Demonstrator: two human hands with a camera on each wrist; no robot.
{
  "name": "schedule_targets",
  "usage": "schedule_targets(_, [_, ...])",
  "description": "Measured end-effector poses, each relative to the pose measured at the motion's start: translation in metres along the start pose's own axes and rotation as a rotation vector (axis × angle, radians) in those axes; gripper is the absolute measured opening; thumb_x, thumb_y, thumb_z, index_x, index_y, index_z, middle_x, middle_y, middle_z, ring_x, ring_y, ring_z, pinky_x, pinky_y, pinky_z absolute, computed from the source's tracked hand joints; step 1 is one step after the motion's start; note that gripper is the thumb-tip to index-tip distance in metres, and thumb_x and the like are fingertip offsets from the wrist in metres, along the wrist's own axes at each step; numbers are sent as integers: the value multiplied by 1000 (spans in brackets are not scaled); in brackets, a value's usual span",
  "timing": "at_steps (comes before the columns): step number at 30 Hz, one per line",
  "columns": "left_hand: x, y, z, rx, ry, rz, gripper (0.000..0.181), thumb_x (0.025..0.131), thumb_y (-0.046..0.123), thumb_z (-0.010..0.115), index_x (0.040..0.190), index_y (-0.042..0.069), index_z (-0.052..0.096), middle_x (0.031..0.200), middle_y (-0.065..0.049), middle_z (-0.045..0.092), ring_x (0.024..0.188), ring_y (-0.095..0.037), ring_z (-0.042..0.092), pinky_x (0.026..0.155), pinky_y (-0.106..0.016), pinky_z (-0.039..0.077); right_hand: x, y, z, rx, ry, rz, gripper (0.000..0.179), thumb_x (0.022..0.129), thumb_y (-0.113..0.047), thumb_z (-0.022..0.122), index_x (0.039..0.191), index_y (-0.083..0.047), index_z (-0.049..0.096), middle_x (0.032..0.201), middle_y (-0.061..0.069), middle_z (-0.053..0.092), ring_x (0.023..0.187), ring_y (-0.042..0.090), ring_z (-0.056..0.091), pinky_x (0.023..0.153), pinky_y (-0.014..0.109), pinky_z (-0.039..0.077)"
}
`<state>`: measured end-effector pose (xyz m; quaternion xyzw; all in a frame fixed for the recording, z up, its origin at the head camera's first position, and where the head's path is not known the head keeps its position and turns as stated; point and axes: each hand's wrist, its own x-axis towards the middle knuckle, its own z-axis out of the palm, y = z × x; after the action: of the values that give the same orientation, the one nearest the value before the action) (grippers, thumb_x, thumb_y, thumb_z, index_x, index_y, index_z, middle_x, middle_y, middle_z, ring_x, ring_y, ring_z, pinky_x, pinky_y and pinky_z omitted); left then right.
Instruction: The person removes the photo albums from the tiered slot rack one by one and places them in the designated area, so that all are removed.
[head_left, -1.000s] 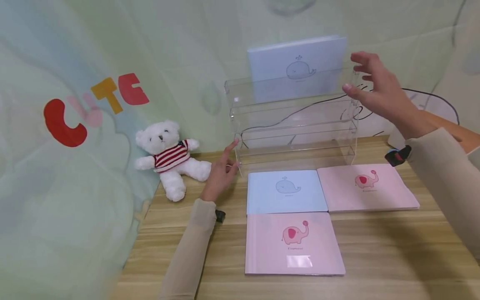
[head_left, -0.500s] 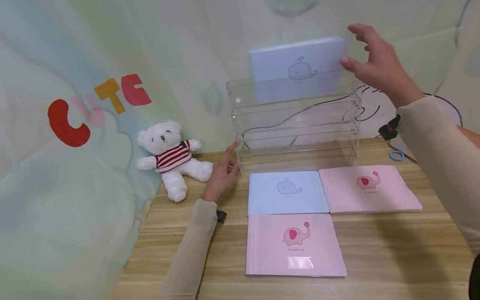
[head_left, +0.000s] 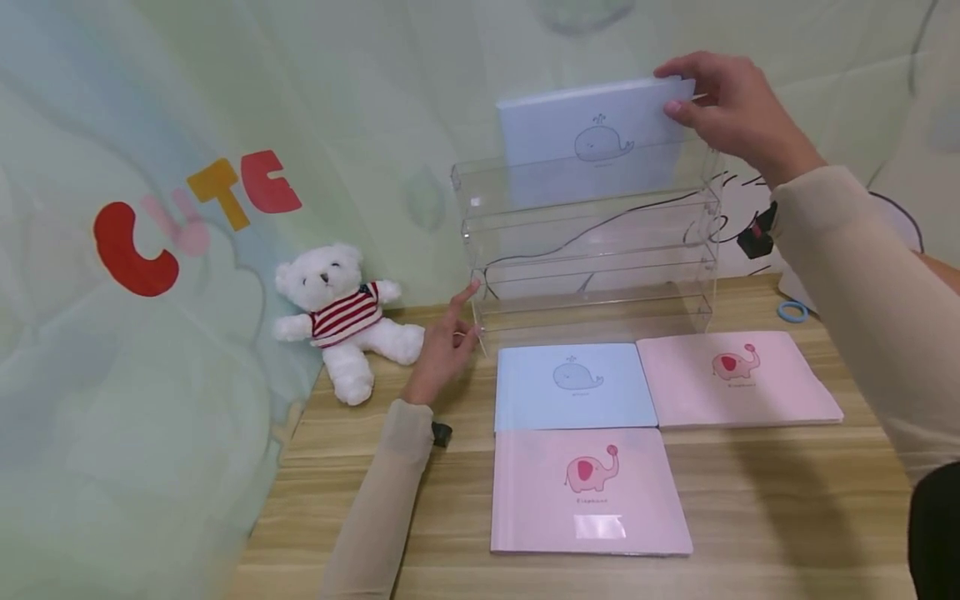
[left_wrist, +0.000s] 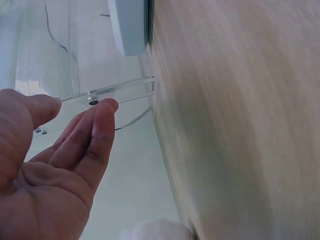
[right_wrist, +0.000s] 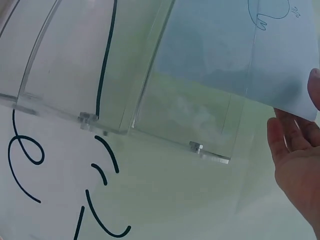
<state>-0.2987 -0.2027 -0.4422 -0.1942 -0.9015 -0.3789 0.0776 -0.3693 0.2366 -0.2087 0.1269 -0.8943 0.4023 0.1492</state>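
A blue whale book (head_left: 600,137) stands in the top tier of a clear acrylic rack (head_left: 588,267). My right hand (head_left: 738,108) pinches its upper right corner, thumb in front and fingers behind; in the right wrist view the fingers (right_wrist: 287,132) reach behind the book's edge. My left hand (head_left: 444,346) touches the rack's left side panel with extended fingers. In the left wrist view the left hand (left_wrist: 60,165) has its fingertips at the panel edge. Before the rack lie another blue whale book (head_left: 573,400), a pink elephant book (head_left: 592,467) and a second pink elephant book (head_left: 750,400).
A white teddy bear (head_left: 341,312) in a striped sweater sits left of the rack. A blue ring (head_left: 792,312) lies on the wooden table (head_left: 765,500) at the right. A patterned curtain (head_left: 375,100) with letters hangs behind.
My right hand has moved up and then left, from beside the rack's top onto the standing blue book's corner, which it now pinches. The left hand has kept its place.
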Motion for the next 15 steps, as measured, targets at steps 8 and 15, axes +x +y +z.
schedule_targets(8, [-2,-3,-4,-13,12,17,77,109,12,63,167,48,27,94,-18,77,55,-10,53,60,-27,47,10,-6,10,301,25,12,41,108,-16,64,149,-19,66,143,0,66,115,13,62,103,19,48])
schedule_targets(15, [-4,-4,-5,-39,-2,15,77,109,13,63,167,49,27,97,-20,78,58,-11,58,62,-28,49,10,0,29,503,64,41,33,107,-12,64,138,-16,74,136,-5,69,123,16,65,126,37,42])
